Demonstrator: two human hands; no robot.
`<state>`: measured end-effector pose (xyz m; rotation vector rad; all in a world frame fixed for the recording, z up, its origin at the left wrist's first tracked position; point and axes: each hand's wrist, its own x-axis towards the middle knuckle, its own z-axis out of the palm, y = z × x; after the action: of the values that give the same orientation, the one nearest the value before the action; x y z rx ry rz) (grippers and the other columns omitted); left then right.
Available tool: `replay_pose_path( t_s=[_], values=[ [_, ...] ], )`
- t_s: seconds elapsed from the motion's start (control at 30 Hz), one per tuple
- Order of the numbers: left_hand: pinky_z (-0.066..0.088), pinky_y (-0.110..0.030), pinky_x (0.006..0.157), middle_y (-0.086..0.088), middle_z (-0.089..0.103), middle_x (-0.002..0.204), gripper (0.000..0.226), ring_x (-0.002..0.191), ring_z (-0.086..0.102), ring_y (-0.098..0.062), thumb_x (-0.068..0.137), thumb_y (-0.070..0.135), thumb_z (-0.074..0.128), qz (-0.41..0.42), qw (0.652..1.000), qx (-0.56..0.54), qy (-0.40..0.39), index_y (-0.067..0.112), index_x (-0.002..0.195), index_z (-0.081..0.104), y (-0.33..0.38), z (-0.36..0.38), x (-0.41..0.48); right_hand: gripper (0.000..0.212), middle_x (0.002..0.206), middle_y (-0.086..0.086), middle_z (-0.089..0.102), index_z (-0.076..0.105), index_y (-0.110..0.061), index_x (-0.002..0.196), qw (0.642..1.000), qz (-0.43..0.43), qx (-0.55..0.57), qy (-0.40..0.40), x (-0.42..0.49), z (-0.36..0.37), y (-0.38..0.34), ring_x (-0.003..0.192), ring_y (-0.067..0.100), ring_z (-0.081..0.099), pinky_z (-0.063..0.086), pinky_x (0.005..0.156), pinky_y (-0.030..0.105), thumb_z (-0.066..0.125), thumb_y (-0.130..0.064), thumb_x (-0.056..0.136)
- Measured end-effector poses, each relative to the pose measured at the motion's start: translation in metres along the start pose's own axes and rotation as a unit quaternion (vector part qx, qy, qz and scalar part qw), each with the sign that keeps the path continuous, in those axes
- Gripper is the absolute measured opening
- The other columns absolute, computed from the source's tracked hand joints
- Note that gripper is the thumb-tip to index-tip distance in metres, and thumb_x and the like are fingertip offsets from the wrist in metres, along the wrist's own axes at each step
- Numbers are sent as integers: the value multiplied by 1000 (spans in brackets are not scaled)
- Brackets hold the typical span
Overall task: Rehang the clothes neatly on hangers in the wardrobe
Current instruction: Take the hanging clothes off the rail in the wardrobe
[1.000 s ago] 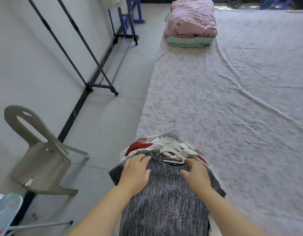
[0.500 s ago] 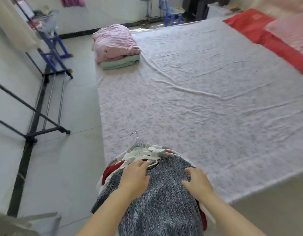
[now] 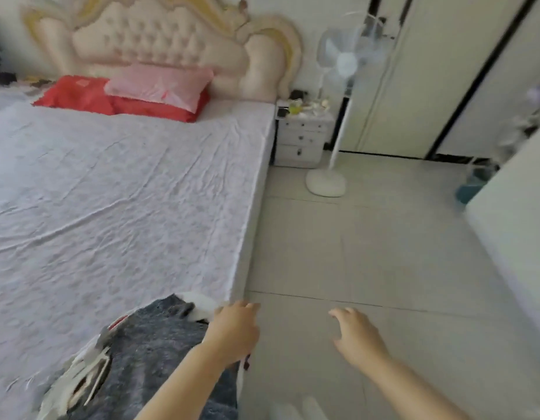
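A pile of clothes on white hangers lies at the near corner of the bed, with a grey knitted top [image 3: 147,353] uppermost and white hangers [image 3: 90,377] sticking out at its left. My left hand [image 3: 235,331] hovers over the pile's right edge at the bed corner, fingers loosely bent, holding nothing. My right hand [image 3: 356,334] is out over the bare floor, apart from the clothes, fingers relaxed and empty. The wardrobe [image 3: 444,71] with pale doors and dark trim stands at the far right.
The bed [image 3: 117,192] with a wrinkled pale sheet fills the left; red and pink pillows [image 3: 153,89] lie at its padded headboard. A white nightstand [image 3: 302,137] and a standing fan [image 3: 341,116] are beyond the bed. A white furniture edge [image 3: 517,225] borders the tiled floor on the right.
The view has swung right, from the clothes rack side to the headboard and wardrobe. Both hands have come off the grey top; the right hand has moved out over the floor.
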<state>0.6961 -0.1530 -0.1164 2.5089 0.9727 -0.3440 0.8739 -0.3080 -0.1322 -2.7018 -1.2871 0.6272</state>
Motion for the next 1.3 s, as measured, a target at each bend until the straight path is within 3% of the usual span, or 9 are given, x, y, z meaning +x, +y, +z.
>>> replay_pose_path(
  t_s=[0.23,0.47,0.53,0.63,0.8,1.07,1.3],
  values=[
    [25,-33,106,2,38,142,50,130,35,-20,93,33,41,237,967,86,-44,26,141,30,230,36,24,48,134,0,41,36,-24,136,973,206,56,83,-138,-40,194,124,19,40,37,98,26,51,-30,90],
    [29,-34,107,2,40,142,49,128,38,-20,94,37,41,432,885,158,-76,26,141,30,483,117,-13,47,137,2,40,36,-21,137,897,394,143,137,-293,-62,366,124,19,40,38,101,30,50,-29,93],
    [30,-33,105,2,42,140,49,126,41,-19,94,36,42,487,854,165,-75,25,141,31,549,138,-33,43,131,3,43,40,-20,133,877,427,159,153,-336,-65,407,121,21,41,39,98,30,49,-29,92],
    [32,-33,104,2,44,139,48,124,43,-19,94,35,42,552,814,162,-86,25,140,33,633,164,-62,17,108,-3,46,48,-27,108,845,476,166,175,-392,-70,459,108,19,44,38,83,25,50,-29,91],
    [33,-33,102,1,45,137,47,123,44,-18,94,35,42,632,751,164,-100,24,139,34,747,192,-93,46,130,1,46,42,-21,134,798,536,175,213,-446,-85,529,120,17,43,38,99,27,53,-29,90],
    [33,-33,105,-3,44,138,47,126,41,-21,93,35,46,714,671,180,-84,23,138,39,935,203,-94,51,126,2,47,44,-23,135,750,579,142,288,-491,-158,649,115,18,48,42,97,30,58,-29,86],
    [37,-36,100,-7,48,132,43,123,43,-26,92,37,47,757,628,160,-83,20,131,45,1096,174,-93,53,131,1,44,40,-23,137,725,587,80,351,-526,-260,743,119,18,45,40,99,29,59,-33,88]
  ],
)
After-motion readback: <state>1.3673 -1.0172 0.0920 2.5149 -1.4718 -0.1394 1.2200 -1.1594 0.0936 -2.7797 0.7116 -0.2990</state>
